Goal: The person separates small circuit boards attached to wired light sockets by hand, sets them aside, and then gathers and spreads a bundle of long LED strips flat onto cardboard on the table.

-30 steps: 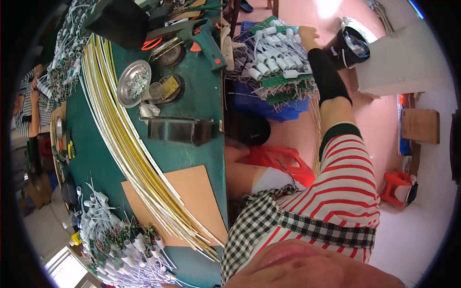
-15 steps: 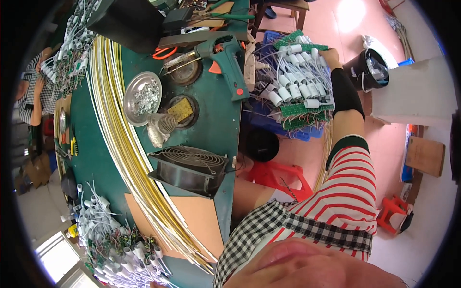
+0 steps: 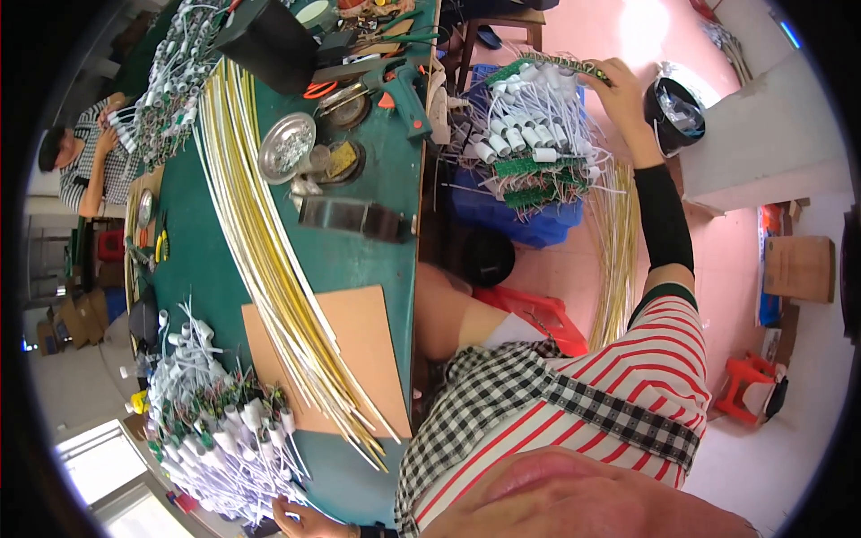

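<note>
My right hand (image 3: 622, 100) reaches out to a stack of wired parts at the upper right. Its fingers are closed on one end of a green circuit board strip (image 3: 558, 63) at the stack's far edge, the strip tilted so its component side shows. White cylindrical lamp holders (image 3: 529, 136) with white wires lie below that strip, and more green boards (image 3: 538, 190) are at the near side. At the bottom edge, my left hand (image 3: 309, 520) lies beside the white wires of another heap of lamp holders (image 3: 224, 430). Its fingers look apart and are partly cut off.
A blue crate (image 3: 520, 222) supports the stack beside the green table (image 3: 359, 269). Long yellow-white strips (image 3: 269, 269) cross the table, near a metal dish (image 3: 287, 148), a glue gun (image 3: 408, 103) and a fan (image 3: 350, 218). A black bucket (image 3: 674, 117) stands right. Another person (image 3: 90, 161) works far left.
My right hand has shifted its hold, and the far board strip has tipped up. More of my left hand shows at the bottom edge. The whole view has shifted.
</note>
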A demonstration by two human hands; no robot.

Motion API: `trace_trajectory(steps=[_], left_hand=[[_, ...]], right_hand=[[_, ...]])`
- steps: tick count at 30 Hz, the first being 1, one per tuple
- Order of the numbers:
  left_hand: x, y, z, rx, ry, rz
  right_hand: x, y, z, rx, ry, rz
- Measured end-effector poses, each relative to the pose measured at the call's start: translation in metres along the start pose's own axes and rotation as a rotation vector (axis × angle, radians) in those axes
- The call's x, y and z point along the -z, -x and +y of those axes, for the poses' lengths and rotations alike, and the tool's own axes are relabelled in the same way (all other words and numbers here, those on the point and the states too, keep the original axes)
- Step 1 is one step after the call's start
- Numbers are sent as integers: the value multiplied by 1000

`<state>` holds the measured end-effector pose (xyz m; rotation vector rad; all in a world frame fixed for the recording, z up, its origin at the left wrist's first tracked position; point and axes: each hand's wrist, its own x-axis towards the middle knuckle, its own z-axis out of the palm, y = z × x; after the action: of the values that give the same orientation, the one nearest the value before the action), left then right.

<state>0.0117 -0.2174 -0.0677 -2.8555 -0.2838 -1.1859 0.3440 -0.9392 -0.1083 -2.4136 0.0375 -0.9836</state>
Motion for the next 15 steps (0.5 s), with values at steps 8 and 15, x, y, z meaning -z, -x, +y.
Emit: trace_trajectory(steps=[8, 15], left_hand=[[-18, -6, 81, 26, 1011, 36], [-64, -50, 79, -204, 1428, -601]], right_hand=[[140, 44, -206, 346, -295, -268], [-18, 130, -372, 262, -1167, -1143]])
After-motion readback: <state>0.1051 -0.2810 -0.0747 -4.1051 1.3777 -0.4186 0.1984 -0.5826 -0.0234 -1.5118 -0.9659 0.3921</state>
